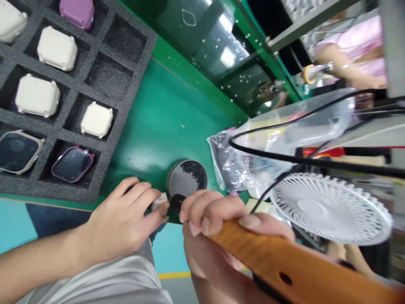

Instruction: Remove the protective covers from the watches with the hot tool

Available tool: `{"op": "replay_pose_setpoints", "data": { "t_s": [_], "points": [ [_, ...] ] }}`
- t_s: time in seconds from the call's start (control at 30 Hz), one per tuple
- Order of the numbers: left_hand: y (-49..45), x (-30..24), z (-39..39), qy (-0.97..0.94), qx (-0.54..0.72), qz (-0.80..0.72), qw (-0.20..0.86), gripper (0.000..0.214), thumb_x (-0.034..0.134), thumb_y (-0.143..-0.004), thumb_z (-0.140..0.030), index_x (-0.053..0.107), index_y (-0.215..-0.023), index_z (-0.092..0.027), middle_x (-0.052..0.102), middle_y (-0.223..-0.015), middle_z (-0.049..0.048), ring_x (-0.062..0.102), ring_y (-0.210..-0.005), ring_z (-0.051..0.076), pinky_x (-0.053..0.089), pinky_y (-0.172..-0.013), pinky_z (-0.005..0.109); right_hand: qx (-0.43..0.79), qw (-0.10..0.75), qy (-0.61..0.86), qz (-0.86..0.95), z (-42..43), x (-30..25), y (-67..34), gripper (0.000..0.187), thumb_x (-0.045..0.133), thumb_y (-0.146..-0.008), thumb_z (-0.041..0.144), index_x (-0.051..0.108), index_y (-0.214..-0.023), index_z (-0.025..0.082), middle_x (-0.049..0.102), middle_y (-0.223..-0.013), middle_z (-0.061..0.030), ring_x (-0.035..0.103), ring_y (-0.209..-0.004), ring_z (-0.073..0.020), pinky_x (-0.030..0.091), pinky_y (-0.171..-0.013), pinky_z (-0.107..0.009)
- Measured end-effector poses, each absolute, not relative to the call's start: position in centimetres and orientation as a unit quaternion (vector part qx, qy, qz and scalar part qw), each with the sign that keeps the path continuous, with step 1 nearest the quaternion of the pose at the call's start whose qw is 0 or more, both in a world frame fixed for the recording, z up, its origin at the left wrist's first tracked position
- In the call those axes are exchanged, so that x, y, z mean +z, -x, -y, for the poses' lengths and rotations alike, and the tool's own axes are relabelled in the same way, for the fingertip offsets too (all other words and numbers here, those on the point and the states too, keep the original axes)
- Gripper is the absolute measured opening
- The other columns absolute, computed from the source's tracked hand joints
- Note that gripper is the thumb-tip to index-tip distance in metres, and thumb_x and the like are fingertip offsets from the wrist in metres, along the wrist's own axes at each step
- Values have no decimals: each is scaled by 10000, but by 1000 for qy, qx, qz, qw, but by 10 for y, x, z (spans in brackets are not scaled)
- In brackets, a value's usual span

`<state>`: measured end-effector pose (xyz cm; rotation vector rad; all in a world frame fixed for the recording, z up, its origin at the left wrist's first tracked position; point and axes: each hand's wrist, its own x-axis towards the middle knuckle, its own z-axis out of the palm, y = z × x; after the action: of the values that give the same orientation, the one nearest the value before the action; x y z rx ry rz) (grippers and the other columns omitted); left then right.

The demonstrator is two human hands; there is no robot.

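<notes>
Head view: pale piece [163, 197] between hands [126, 217] [218, 215]

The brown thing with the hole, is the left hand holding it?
No, the right hand grips the brown thing, while the left hand holds a small pale piece.

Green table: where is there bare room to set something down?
The green table is nearly bare between the foam tray and plastic bag, above the round dish; two tray pockets at upper right are vacant. Crowded: around the dish, left hand and right hand.
</notes>
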<state>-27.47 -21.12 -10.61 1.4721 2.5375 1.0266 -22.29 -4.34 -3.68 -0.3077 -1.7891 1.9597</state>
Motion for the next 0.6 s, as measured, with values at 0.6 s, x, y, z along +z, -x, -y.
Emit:
{"op": "replay_pose_setpoints", "data": {
  "t_s": [0.6],
  "points": [
    [273,-110,213,-465,301,-832,-28,200,672,-971,-240,712,-1145,-151,721,-1214,111,641,-1127,305,485,-1030,513,667,372,90,640,19,-55,252,530,412,-914,733,629,-1095,284,580,-782,20,543,-575,-153,505,-509,-354]
  ]
}}
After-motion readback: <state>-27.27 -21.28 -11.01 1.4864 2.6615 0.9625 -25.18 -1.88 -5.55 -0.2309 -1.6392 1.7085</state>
